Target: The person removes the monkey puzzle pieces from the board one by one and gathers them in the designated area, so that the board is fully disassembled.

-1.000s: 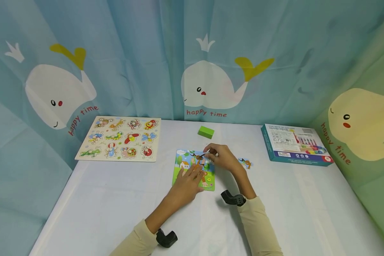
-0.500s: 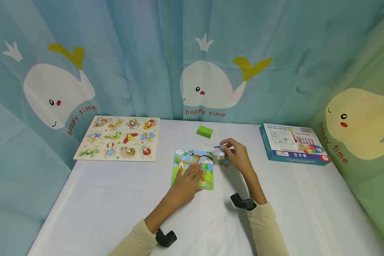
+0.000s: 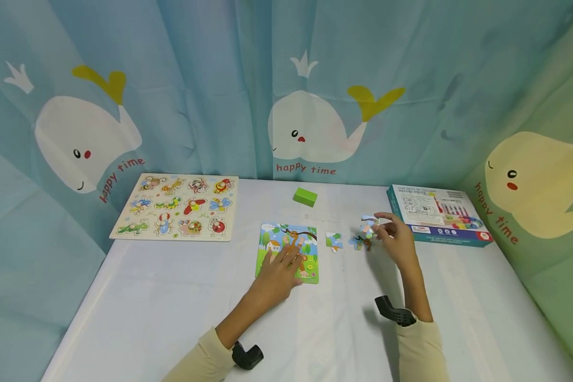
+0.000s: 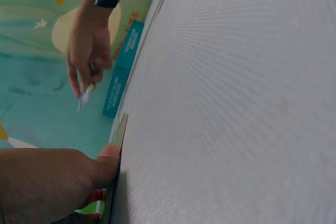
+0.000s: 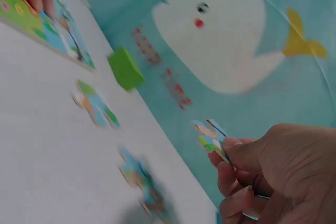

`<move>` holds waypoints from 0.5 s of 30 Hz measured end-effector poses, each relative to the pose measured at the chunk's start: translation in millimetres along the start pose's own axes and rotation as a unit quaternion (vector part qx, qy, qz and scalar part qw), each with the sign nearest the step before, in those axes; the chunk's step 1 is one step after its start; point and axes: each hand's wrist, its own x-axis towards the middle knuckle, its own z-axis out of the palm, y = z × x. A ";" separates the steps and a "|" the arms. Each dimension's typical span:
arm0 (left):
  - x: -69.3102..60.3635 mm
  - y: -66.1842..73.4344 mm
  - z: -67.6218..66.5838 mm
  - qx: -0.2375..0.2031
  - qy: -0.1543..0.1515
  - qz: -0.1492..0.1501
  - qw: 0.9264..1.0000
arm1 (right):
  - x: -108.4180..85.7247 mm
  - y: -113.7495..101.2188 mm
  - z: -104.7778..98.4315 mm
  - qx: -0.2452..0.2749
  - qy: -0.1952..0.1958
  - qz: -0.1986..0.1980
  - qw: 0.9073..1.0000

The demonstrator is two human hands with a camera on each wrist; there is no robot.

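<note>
A light blue curtain stands behind the white table. I take the puzzle board as the clock's centre. The insect board lies at ten o'clock, and the box between two and three. The puzzle board lies flat under the left hand, which comes from seven o'clock, its fingers spread and grasping nothing. The right hand, at three o'clock, makes a pinch. The green block is at one o'clock. At three o'clock lie the farther piece, perhaps two together, I cannot tell, and the nearer piece, just beside the puzzle board. The held piece is in the right hand's pinch, above the table.

I judge the work partway: at least three pieces are off the puzzle board. Its visible picture looks continuous, but whether this is pieces or printed base, I cannot tell.
</note>
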 end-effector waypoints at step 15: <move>-0.4 0.7 0.7 -0.001 -0.001 -0.003 1.000 | -16.4 42.3 -35.6 -0.083 -0.039 0.143 0.985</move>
